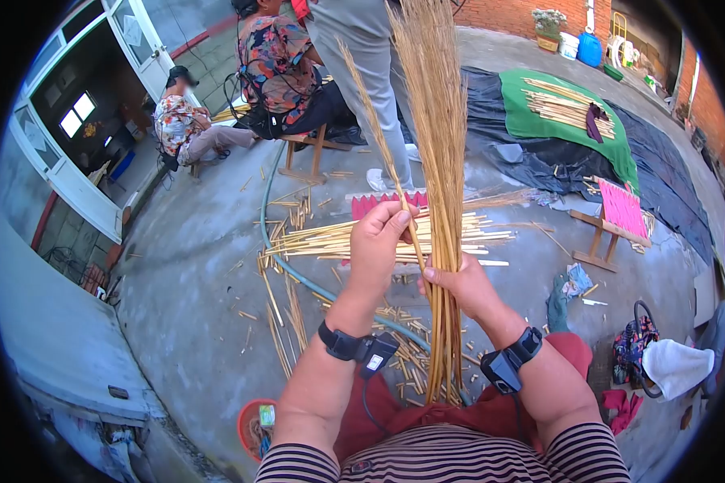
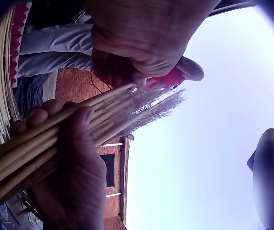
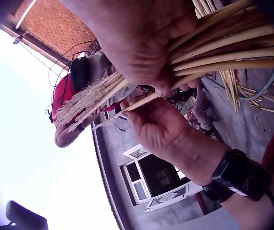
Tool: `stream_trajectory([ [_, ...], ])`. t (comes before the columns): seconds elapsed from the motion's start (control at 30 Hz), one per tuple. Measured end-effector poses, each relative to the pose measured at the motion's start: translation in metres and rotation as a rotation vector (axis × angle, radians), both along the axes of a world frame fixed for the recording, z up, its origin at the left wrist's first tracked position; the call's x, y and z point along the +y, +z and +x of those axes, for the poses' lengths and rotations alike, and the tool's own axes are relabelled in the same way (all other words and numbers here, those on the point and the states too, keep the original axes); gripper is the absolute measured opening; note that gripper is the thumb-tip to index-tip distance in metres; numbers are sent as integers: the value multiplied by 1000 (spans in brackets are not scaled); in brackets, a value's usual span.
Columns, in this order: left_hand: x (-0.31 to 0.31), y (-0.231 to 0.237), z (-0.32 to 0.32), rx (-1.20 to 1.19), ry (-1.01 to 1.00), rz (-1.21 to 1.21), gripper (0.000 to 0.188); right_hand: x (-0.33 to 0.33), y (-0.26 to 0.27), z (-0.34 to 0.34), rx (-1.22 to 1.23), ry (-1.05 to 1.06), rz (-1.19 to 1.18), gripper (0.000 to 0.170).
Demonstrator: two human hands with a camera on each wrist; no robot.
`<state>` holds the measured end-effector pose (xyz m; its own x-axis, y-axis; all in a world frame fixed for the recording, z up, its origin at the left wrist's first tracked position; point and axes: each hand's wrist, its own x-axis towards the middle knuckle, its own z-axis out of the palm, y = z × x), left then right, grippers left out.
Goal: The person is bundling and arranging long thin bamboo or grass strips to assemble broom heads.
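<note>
My right hand [image 1: 466, 283] grips a bundle of long dry reed stalks [image 1: 445, 185], its feathery tops pointing up and away and its cut ends down between my knees. Just left of the bundle, my left hand [image 1: 379, 241] pinches a single reed stalk [image 1: 383, 145] between thumb and fingers. That stalk's plume leans out to the left, while its lower end runs in beside the bundle at my right hand. In the left wrist view the thumb of the right hand [image 2: 79, 172] lies across the stalks. Seen from the right wrist, the left hand [image 3: 161, 127] is close beside the bundle.
Cut stalks [image 1: 338, 241] lie across a low pink-topped stand ahead, with short offcuts scattered about. A hose [image 1: 267, 201] curves over the floor. One person [image 1: 362, 80] stands in front; others sit at left. At right are a pink-topped stool [image 1: 620, 211] and a green cloth [image 1: 519, 113] bearing stalks.
</note>
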<state>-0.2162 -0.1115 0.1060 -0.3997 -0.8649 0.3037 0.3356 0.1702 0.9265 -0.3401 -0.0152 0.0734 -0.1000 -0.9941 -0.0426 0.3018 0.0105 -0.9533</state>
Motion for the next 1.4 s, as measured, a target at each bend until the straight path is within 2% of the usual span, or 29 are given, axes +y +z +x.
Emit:
stream_trajectory([
  [0.1, 4, -9, -7, -65, -50, -33, 16, 5, 10, 2, -83, -22, 59, 11],
  [0.23, 6, -2, -10, -134, -71, -85, 21, 8, -4, -16, -21, -27, 10, 12],
  [0.3, -24, -1, 4, -39, 8, -52, 19, 15, 13, -31, 10, -87, -33, 13],
  [0.37, -59, -8, 24, -43, 171, -42, 21, 31, 33, -47, -6, -199, -99, 13],
  [0.43, -94, -31, 40, -131, 304, -39, 17, 46, 53, -59, -41, -348, -144, 14],
  [0.53, -145, -97, 53, -439, 517, -21, 14, 69, 63, -77, -62, -468, -196, 16],
  [0.6, -167, -140, 57, -598, 529, -223, 13, 78, 61, -85, -80, -478, -262, 18],
  [0.63, -170, -146, 52, -674, 533, -328, 13, 82, 60, -88, -89, -482, -299, 18],
  [0.67, -175, -153, 45, -750, 495, -259, 13, 84, 59, -89, -77, -503, -301, 19],
  [0.77, -183, -165, 9, -936, 475, -380, 14, 90, 62, -88, -111, -540, -329, 19],
  [0.8, -177, -162, -2, -1011, 455, -568, 16, 91, 61, -89, -127, -524, -345, 19],
  [0.9, -174, -171, -30, -1137, 403, -810, 17, 92, 60, -88, -160, -519, -355, 20],
  [1.0, -167, -171, -45, -1245, 373, -800, 12, 93, 59, -88, -93, -473, -299, 25],
  [1.13, -174, -183, -51, -1400, 358, -914, 6, 91, 58, -89, -136, -495, -260, 25],
  [1.3, -180, -200, -59, -1367, 350, -854, 7, 88, 52, -90, -168, -493, -263, 22],
  [1.4, -175, -194, -67, -1330, 307, -801, 8, 88, 54, -90, -84, -461, -197, 29],
])
